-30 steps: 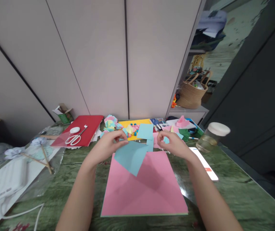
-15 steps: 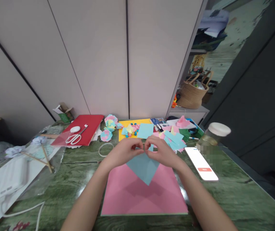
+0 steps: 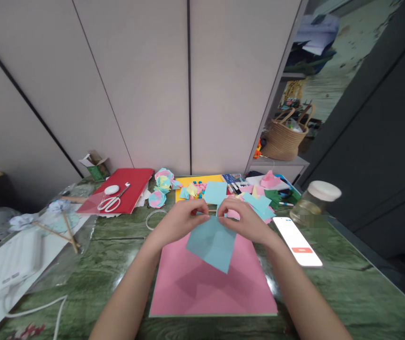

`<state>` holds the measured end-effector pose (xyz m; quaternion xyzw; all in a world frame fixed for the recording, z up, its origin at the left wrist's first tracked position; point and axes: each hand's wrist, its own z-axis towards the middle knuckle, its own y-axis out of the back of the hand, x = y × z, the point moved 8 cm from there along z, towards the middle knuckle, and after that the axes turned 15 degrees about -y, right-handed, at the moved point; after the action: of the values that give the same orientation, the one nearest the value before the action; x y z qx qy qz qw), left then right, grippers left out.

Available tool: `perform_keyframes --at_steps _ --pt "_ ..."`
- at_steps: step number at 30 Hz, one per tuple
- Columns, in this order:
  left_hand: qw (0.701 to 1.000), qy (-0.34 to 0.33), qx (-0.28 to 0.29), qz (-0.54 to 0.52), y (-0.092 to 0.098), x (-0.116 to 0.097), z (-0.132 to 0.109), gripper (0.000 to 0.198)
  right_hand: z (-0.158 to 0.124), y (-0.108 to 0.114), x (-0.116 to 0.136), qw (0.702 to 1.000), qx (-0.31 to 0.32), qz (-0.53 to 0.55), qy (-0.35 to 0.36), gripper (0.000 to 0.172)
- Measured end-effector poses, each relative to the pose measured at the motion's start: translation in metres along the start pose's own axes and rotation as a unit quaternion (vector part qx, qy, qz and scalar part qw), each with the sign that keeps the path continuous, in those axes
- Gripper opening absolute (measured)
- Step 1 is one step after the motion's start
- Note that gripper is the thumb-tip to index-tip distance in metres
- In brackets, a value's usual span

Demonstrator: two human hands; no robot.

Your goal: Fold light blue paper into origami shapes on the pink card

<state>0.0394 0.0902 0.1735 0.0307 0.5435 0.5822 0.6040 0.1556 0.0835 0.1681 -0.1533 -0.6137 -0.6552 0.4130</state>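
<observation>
A square of light blue paper (image 3: 212,243) hangs from my fingertips, its lower edge slanting down to the right. My left hand (image 3: 184,218) pinches its top edge between thumb and fingers. Close beside it, my right hand (image 3: 243,218) pinches the same edge, with a small gap between the two hands. Beneath the held square, a large pink sheet (image 3: 212,297) lies flat on the table and carries its shadow. Just beyond my hands lies another light blue square (image 3: 215,192), partly over a yellow sheet (image 3: 207,179).
Crumpled paper flowers (image 3: 157,198), a red folder (image 3: 126,182) and scissors (image 3: 112,203) lie left of centre. To the right are loose paper pieces (image 3: 259,204), a phone (image 3: 297,242) and a lidded jar (image 3: 314,203). A white cable (image 3: 39,309) crosses the front left.
The held blue square has turned from corner-down to a nearly level tilt. My fingers have moved slightly apart along its top edge.
</observation>
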Motion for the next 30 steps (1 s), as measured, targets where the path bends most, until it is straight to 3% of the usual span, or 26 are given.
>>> perform_keyframes --at_steps 11,21,30 --pt "0.999 -0.024 0.016 0.013 -0.011 0.001 0.003 0.008 0.001 -0.006 0.001 1.000 -0.011 0.007 -0.003 0.012" --pt "0.999 -0.019 -0.030 0.013 0.009 0.000 0.000 0.011 0.000 0.015 -0.009 1.000 -0.014 -0.014 -0.022 0.013" --pt "0.997 -0.005 -0.073 0.040 0.038 0.006 -0.011 0.012 0.001 0.037 -0.043 0.997 -0.034 -0.017 -0.070 0.011"
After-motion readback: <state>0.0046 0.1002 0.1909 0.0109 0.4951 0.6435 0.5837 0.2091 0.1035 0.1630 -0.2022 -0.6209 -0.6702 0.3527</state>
